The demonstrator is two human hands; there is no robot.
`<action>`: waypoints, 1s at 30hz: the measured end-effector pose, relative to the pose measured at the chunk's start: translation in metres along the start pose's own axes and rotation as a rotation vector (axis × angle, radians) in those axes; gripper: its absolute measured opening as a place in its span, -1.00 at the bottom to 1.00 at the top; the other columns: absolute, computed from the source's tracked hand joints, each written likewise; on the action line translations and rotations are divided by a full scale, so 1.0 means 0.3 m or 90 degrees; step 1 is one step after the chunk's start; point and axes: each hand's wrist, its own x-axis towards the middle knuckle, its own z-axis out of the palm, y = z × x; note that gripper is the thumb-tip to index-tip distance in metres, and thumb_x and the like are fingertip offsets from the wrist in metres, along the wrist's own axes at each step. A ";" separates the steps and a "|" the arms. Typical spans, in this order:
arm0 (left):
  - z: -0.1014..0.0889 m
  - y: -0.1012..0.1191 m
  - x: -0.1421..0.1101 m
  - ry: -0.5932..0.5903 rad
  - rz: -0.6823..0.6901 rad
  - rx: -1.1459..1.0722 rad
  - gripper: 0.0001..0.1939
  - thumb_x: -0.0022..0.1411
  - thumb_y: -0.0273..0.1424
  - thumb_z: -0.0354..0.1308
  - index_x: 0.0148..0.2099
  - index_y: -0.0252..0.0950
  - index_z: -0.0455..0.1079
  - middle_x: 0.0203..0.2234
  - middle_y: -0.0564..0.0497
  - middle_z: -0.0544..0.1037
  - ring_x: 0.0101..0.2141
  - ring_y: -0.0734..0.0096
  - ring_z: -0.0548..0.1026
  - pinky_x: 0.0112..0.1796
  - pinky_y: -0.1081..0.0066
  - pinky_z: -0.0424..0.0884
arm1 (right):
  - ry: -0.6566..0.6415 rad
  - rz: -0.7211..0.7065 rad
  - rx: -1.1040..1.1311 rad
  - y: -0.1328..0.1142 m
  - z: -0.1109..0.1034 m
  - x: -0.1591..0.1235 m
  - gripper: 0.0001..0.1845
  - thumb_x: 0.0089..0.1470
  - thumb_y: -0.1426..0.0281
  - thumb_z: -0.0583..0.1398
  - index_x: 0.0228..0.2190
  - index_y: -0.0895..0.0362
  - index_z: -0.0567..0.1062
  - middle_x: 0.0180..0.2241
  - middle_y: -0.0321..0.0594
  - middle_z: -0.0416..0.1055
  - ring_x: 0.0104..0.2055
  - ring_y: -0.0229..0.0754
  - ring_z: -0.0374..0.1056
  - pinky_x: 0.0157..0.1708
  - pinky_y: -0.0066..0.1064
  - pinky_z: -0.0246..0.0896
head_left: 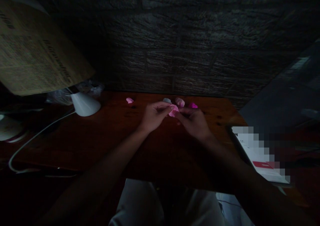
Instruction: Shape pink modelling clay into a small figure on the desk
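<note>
Clear of lamp (50, 57) and front table edge (172, 183), left hand (153, 116) and right hand (195, 122) in a pinch on one pink piece (173, 110).

Both hands (153, 117) are bare on this person, and the forearms (126, 152) too, kinda slim. Down below it's pale pants (141, 199), off-white or light grey, honestly can't tell in lighting this dim. Fabric looks pretty plain.

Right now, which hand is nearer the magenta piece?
Right. The right hand is just in front of the magenta piece; the left hand is farther off, to its left.
</note>
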 end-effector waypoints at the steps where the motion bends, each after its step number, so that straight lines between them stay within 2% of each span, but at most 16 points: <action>1: 0.000 -0.001 0.000 0.000 0.002 0.000 -0.81 0.11 -0.29 0.38 -0.25 -0.29 0.62 -0.37 -0.05 0.70 -0.39 0.36 0.62 -0.37 0.41 0.51 | -0.001 0.003 -0.003 0.000 0.000 0.000 -0.68 0.13 0.16 0.26 -0.32 0.15 0.68 -0.43 -0.18 0.61 -0.54 -0.23 0.46 -0.50 -0.40 0.39; 7: -0.002 0.007 0.000 0.013 0.045 0.011 -0.85 0.13 -0.31 0.37 -0.25 -0.26 0.63 -0.32 -0.03 0.71 -0.27 0.31 0.64 -0.16 0.32 0.54 | 0.013 -0.032 0.060 -0.012 0.005 0.005 -0.61 0.06 0.08 0.32 -0.22 0.12 0.67 -0.24 -0.13 0.63 -0.39 -0.19 0.49 -0.41 -0.37 0.44; 12: -0.002 0.011 -0.003 0.007 0.052 0.034 -0.89 0.14 -0.34 0.36 -0.26 -0.23 0.64 -0.34 0.00 0.71 -0.29 0.31 0.64 -0.18 0.32 0.55 | 0.018 -0.021 0.002 -0.013 0.009 0.001 -0.58 0.09 0.03 0.28 -0.30 0.14 0.67 -0.39 -0.19 0.60 -0.53 -0.25 0.40 -0.47 -0.39 0.34; 16: 0.003 0.009 -0.004 0.009 0.057 0.040 -0.88 0.16 -0.32 0.34 -0.27 -0.24 0.63 -0.36 0.00 0.70 -0.31 0.32 0.64 -0.20 0.34 0.55 | 0.031 -0.033 -0.053 -0.013 0.009 -0.002 -0.58 0.13 0.05 0.25 -0.31 0.15 0.66 -0.53 -0.22 0.53 -0.54 -0.22 0.39 -0.45 -0.38 0.29; 18: 0.003 0.009 -0.003 0.013 0.062 0.041 -0.87 0.16 -0.32 0.35 -0.27 -0.25 0.63 -0.36 0.00 0.70 -0.31 0.33 0.64 -0.21 0.34 0.55 | 0.033 -0.030 -0.044 -0.014 0.011 -0.001 -0.58 0.13 0.04 0.25 -0.29 0.16 0.66 -0.51 -0.22 0.54 -0.53 -0.22 0.39 -0.45 -0.38 0.30; 22: -0.001 0.009 0.001 0.026 0.084 0.040 -0.88 0.15 -0.33 0.36 -0.27 -0.25 0.62 -0.33 -0.01 0.70 -0.28 0.33 0.63 -0.19 0.34 0.54 | 0.011 -0.018 0.024 -0.004 0.015 0.003 -0.55 0.08 0.01 0.28 -0.29 0.15 0.65 -0.36 -0.17 0.60 -0.44 -0.21 0.44 -0.40 -0.38 0.35; 26: -0.003 0.009 0.003 0.034 0.079 0.035 -0.89 0.17 -0.34 0.35 -0.25 -0.25 0.62 -0.30 -0.02 0.71 -0.26 0.33 0.64 -0.16 0.33 0.54 | -0.022 0.022 0.018 0.007 0.011 0.007 -0.51 0.08 -0.04 0.26 -0.39 0.16 0.63 -0.44 -0.18 0.57 -0.54 -0.24 0.40 -0.48 -0.39 0.33; 30: -0.002 0.012 0.003 0.036 0.071 0.033 -0.91 0.17 -0.36 0.35 -0.26 -0.24 0.62 -0.31 0.03 0.71 -0.26 0.32 0.64 -0.17 0.34 0.54 | -0.003 0.003 -0.020 -0.001 0.007 0.002 -0.54 0.11 -0.01 0.25 -0.44 0.14 0.62 -0.48 -0.20 0.56 -0.55 -0.24 0.40 -0.47 -0.40 0.31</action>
